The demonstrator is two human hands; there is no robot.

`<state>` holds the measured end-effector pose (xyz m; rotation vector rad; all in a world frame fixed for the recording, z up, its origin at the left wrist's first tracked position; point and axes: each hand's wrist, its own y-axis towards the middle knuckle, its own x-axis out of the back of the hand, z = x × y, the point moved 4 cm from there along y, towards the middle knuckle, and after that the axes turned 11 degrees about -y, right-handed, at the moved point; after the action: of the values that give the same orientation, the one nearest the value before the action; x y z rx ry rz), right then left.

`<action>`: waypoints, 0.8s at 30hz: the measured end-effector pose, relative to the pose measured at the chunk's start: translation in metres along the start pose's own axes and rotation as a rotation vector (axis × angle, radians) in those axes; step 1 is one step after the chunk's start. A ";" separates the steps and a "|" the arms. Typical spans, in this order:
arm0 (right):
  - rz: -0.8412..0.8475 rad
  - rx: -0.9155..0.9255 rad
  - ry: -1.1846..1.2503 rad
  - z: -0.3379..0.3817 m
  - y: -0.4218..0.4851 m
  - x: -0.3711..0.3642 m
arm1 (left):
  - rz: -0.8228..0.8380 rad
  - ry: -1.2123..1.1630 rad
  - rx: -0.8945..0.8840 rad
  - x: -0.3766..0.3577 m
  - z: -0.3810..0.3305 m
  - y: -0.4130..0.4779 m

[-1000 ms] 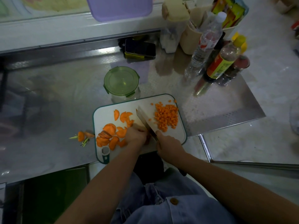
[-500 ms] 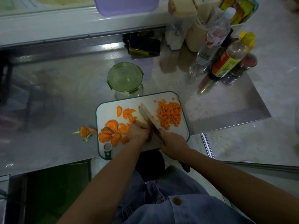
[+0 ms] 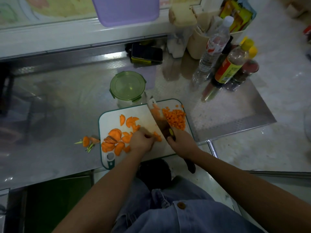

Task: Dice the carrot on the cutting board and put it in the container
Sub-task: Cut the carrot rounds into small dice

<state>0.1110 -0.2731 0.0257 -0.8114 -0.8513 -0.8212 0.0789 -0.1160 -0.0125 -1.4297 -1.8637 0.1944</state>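
Steel counter [image 3: 58, 106], wide. White cutting board [image 3: 111, 118] at its near edge. Bottle cluster [image 3: 213, 51] at 2 o'clock from the board, well apart. Round container [image 3: 127, 87] at 12, just beside the board's far edge, green lid on. Dark phone [image 3: 147, 52] beyond it, also at 12.

Knife [image 3: 155, 113] crosses mid-board, tip toward 12, between slices and dice. Right hand [image 3: 182, 142] clenched round its handle at 5. Left hand [image 3: 142, 142], fingers curled, pinching a carrot piece [image 3: 157, 136] beside the blade.

Carrot slices [image 3: 116, 138] at 8; diced carrot [image 3: 175, 119] heaped at 2. Carrot-top scraps [image 3: 87, 142] off the board at 9.

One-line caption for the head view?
Left hand holds carrot slice on cutting board; right hand grips knife beside diced pile.
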 end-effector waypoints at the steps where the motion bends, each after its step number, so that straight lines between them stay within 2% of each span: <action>1: 0.002 -0.013 0.010 -0.002 0.000 0.000 | 0.012 0.039 -0.054 0.002 -0.003 0.000; 4: 0.007 -0.038 0.011 -0.007 -0.003 -0.001 | -0.003 0.184 -0.290 0.006 -0.010 0.001; 6: 0.006 -0.036 0.008 -0.009 -0.006 -0.001 | -0.003 0.374 -0.458 0.003 -0.016 0.002; 9: 0.010 -0.019 0.024 -0.008 -0.009 -0.001 | 0.034 0.672 -0.585 -0.008 -0.021 0.004; 12: 0.014 -0.025 0.022 -0.008 -0.010 -0.002 | 0.027 0.801 -0.614 -0.011 -0.025 0.005; 24: 0.061 -0.070 0.011 -0.017 -0.009 -0.012 | 0.115 1.025 -0.714 -0.012 -0.032 0.002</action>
<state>0.1037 -0.2883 0.0107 -0.8896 -0.7874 -0.8047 0.1024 -0.1357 0.0030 -1.6117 -0.9893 -1.0564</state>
